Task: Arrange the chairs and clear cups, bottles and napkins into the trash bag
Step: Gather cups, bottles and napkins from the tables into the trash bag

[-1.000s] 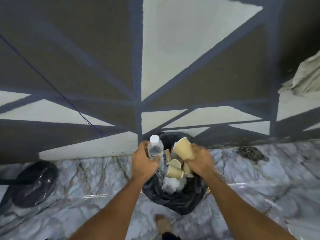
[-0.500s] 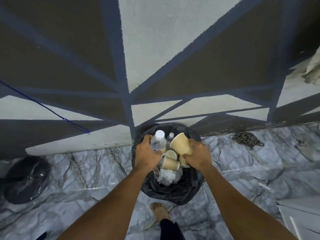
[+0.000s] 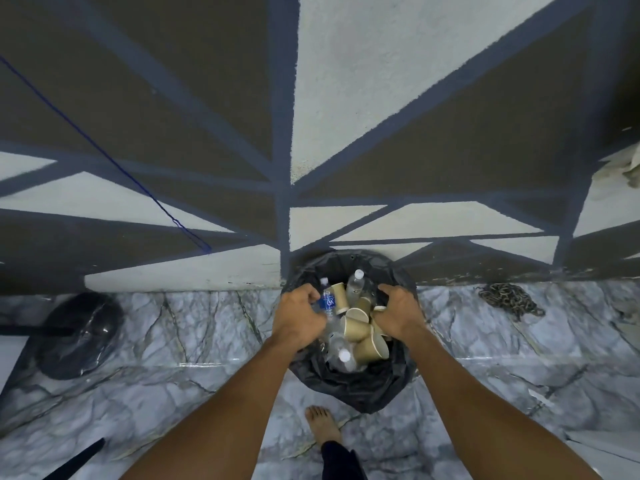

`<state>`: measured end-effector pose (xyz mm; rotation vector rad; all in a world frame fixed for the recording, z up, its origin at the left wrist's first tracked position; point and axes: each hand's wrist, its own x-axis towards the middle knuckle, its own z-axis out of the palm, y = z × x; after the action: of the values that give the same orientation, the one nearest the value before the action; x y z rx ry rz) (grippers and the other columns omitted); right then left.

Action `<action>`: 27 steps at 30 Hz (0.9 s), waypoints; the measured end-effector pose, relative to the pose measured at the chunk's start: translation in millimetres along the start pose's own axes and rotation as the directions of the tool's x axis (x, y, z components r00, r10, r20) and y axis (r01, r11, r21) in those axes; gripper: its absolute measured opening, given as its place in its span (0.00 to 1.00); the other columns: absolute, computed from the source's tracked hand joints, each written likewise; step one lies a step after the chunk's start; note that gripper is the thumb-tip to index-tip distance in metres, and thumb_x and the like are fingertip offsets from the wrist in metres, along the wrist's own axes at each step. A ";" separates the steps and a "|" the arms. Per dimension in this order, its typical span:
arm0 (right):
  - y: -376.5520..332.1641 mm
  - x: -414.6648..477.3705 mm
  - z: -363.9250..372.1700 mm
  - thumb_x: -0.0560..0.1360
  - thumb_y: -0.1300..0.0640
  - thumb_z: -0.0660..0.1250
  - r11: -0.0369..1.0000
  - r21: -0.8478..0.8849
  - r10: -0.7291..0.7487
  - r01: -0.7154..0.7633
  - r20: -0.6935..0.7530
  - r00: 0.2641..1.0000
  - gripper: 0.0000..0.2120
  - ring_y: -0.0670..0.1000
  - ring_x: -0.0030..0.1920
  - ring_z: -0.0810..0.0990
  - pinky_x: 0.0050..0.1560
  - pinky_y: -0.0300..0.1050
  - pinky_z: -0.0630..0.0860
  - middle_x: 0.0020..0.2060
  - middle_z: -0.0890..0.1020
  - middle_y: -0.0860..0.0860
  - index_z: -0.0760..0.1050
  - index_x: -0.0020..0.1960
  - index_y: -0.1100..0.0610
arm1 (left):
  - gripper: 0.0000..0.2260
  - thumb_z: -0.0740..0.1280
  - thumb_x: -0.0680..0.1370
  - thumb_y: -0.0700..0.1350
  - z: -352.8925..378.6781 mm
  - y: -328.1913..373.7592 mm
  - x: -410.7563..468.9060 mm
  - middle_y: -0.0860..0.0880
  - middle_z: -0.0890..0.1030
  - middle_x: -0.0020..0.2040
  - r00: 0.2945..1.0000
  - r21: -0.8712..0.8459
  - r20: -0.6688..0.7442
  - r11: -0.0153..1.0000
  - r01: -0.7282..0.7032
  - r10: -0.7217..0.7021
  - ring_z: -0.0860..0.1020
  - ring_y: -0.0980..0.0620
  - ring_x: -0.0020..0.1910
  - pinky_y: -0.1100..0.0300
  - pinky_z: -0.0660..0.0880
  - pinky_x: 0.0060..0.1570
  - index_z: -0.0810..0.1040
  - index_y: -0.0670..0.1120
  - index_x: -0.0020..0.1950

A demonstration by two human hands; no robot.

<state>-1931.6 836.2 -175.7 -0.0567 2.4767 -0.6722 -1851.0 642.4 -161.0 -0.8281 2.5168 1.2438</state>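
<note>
A black trash bag [image 3: 349, 393] stands open on the marble floor against the painted wall. Inside it lie several tan paper cups [image 3: 356, 329] and clear plastic bottles [image 3: 355, 289], one with its white cap towards me [image 3: 341, 353]. My left hand [image 3: 298, 322] is over the bag's left rim, its fingers curled around a blue-labelled bottle [image 3: 328, 301]. Over the right rim, my right hand [image 3: 398, 313] has its fingers spread and holds nothing, with cups just below it.
A dark round bag-like object [image 3: 79, 336] lies on the floor at the left. A heap of chain [image 3: 509, 299] sits by the wall at the right. My bare foot [image 3: 322, 426] stands just in front of the bag. A blue string [image 3: 104, 157] hangs along the wall.
Both hands have dropped lower into the bag's mouth. My right hand has let go of its cup, and the cups and bottles now lie loose in the bag.
</note>
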 end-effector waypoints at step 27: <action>-380.1 -481.9 340.9 0.70 0.58 0.70 0.085 0.162 -0.859 0.983 0.512 -0.010 0.18 0.50 0.57 0.79 0.60 0.49 0.76 0.56 0.82 0.49 0.80 0.60 0.52 | 0.11 0.68 0.73 0.42 -285.4 -338.6 -510.8 0.50 0.80 0.50 0.306 -0.338 -0.846 0.884 0.324 -0.436 0.78 0.48 0.51 0.54 0.76 0.49 0.79 0.49 0.54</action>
<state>-1384.3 437.5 10.0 -1.9734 1.5907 -0.6575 -1223.7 454.3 6.7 -2.5795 2.5696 0.8101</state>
